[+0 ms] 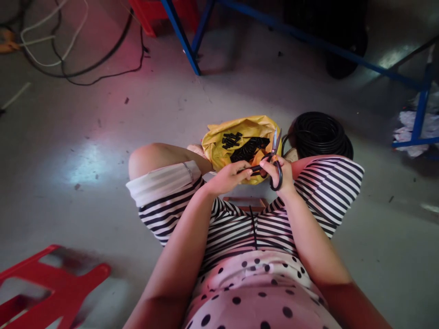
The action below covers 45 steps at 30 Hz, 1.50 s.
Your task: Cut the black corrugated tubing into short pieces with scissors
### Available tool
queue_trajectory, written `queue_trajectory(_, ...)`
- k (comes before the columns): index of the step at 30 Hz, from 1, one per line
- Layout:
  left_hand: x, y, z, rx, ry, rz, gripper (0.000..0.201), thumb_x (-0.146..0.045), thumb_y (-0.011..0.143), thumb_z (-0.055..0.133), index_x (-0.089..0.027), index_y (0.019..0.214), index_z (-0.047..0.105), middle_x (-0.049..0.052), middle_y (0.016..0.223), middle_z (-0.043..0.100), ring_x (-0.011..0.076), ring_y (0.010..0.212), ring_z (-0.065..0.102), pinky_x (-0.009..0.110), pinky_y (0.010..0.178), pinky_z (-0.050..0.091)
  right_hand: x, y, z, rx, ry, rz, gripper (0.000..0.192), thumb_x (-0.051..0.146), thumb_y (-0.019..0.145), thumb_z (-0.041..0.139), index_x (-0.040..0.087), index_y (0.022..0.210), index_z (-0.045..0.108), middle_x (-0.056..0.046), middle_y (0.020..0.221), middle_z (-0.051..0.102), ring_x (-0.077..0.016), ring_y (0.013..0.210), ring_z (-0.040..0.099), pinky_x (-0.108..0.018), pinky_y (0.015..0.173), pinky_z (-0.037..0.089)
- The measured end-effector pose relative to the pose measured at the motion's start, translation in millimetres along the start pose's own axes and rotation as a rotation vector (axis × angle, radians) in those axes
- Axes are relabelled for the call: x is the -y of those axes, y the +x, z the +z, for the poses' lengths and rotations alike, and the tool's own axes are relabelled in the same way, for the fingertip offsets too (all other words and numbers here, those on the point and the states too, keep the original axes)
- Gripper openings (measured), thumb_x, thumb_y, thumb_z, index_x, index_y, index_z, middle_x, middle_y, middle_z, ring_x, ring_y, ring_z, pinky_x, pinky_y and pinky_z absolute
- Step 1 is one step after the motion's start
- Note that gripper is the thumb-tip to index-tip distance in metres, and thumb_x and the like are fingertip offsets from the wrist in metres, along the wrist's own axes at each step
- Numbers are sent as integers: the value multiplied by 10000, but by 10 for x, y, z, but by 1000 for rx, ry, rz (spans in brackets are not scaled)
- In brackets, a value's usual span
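My left hand (229, 177) pinches a short length of black tubing (255, 169) between thumb and fingers, its end reaching toward the other hand. In my right hand (281, 174) is a pair of scissors (275, 143) with black handles, blades pointing up and away from me, slightly apart. Both hands are close together over the near rim of a yellow bag (219, 125), which stands open between my legs. Many short black tube pieces (232, 140) lie inside it. My fingers partly hide where the tubing meets the scissors.
A coil of black tubing (322, 135) lies on the floor beyond my right knee. Blue metal legs (187, 45) of a frame stand ahead. A red stool (65, 283) is at lower left; cables (103, 59) cross the floor at upper left. Small dark scraps are scattered about.
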<state>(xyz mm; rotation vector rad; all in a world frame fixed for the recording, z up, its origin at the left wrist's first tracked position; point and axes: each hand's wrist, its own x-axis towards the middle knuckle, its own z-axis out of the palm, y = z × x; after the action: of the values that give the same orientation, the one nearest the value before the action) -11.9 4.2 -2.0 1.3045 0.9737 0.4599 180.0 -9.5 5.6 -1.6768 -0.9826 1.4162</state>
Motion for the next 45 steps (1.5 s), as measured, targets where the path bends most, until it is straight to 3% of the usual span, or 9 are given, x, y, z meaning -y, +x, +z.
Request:
queue_trajectory(5,-32,1,-67,-306,-91,66,339,-539,952,524,-212,861,538,-5,717,496,146,681,452,274,640,403,-179,45,-56,59,-183,2,463,657,751,722,238,774,527,21,663,519,-162,629,492,-305,606,415)
queue_trajectory(8,-30,-4,-75,-375,-235,32,285,-494,930,570,-221,999,525,-24,715,491,143,682,454,272,652,411,-255,34,-54,184,-220,2,451,621,719,771,237,823,558,21,724,552,-163,665,508,-294,627,423)
queue_trajectory(12,-10,-4,-63,-358,-222,17,266,-453,916,578,-205,1005,539,-21,758,525,135,716,479,265,681,419,-249,-18,-36,237,-248,3,430,592,726,768,238,846,555,26,734,559,-162,676,514,-281,626,417)
queue_trajectory(22,42,9,17,-357,-117,78,198,-389,947,559,-202,986,512,-27,758,492,126,694,455,259,652,387,-162,-72,12,186,-416,17,418,579,709,763,238,849,568,27,706,553,-167,665,500,-279,603,379)
queue_trajectory(29,94,28,58,-385,-67,107,174,-368,951,567,-206,989,520,-14,801,525,131,732,497,256,685,410,-111,-97,45,139,-455,18,384,519,714,752,243,879,542,42,735,568,-164,681,512,-282,656,396)
queue_trajectory(45,79,25,81,-378,-26,129,137,-333,977,522,-201,1007,498,10,883,561,136,802,552,262,725,436,-59,-114,53,165,-464,19,372,492,720,739,244,896,525,37,772,591,-169,702,530,-294,677,400)
